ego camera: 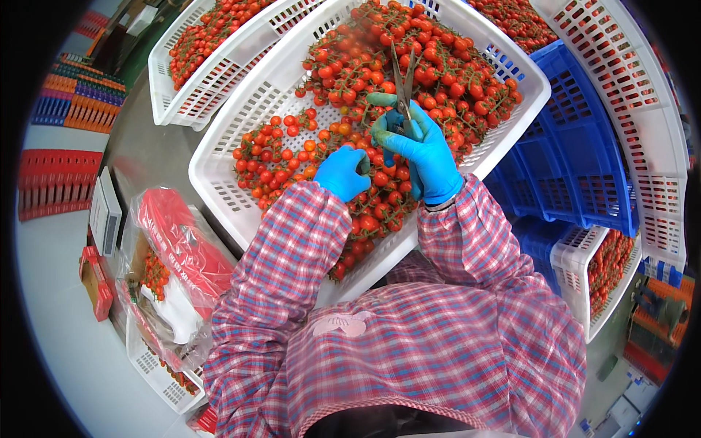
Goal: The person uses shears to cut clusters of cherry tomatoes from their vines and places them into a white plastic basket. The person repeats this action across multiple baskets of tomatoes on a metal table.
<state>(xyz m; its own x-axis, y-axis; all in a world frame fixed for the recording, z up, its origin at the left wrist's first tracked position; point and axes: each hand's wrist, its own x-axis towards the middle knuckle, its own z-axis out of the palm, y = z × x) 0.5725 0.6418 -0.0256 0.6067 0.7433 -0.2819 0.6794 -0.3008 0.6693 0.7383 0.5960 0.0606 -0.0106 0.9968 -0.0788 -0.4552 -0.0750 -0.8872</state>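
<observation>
A white perforated plastic crate point(219, 128) lies before me with many red cherry tomatoes point(460, 71) on green stems, heaped thickest at its far end. My right hand point(432, 156), in a blue glove with dark-stained fingers, grips a pair of snips point(404, 90) with their blades pointing away from me and parted at the tips. Just left of it, my left hand point(344, 174), also blue-gloved, is curled low over the tomatoes. Its fingertips are turned under, so whether they hold a stem is hidden. A looser group of tomatoes point(268, 159) lies left of that hand.
Another white crate of tomatoes point(191, 93) stands at the upper left. Blue crates point(569, 137) and a tall white crate point(619, 71) rise on the right. At lower left, a red printed box in clear plastic point(181, 241) rests over a white crate point(159, 378).
</observation>
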